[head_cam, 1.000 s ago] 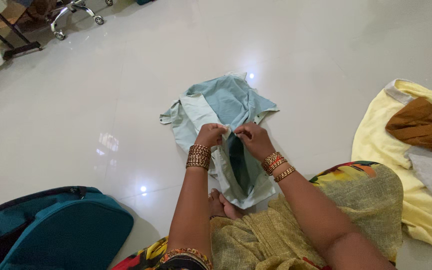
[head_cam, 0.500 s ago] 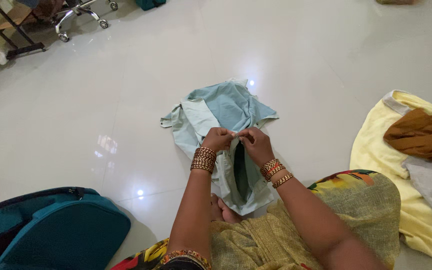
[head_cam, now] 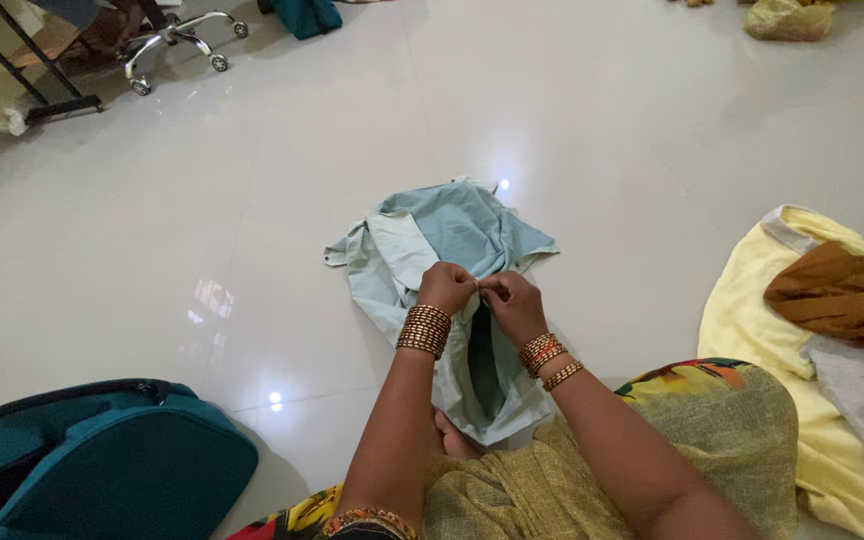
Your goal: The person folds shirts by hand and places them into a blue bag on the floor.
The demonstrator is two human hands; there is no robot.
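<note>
Teal zippered fabric bag (head_cam: 92,465) far left on the glossy white tile floor (head_cam: 202,200). Centre: one pale blue-green cotton shirt (head_cam: 452,235), long axis running away from the person. Left hand (head_cam: 447,287) and right hand (head_cam: 512,305), touching, both pinch its near placket. Right: one yellow cloth (head_cam: 752,300), brown garment (head_cam: 837,290) on top.

Left hand (head_cam: 447,287) and right hand (head_cam: 512,303) pinching together the front edges of a pale blue shirt (head_cam: 452,240) on a glossy white floor (head_cam: 252,200), teal bag (head_cam: 102,460) at left, yellow cloth (head_cam: 752,320) at right
</note>
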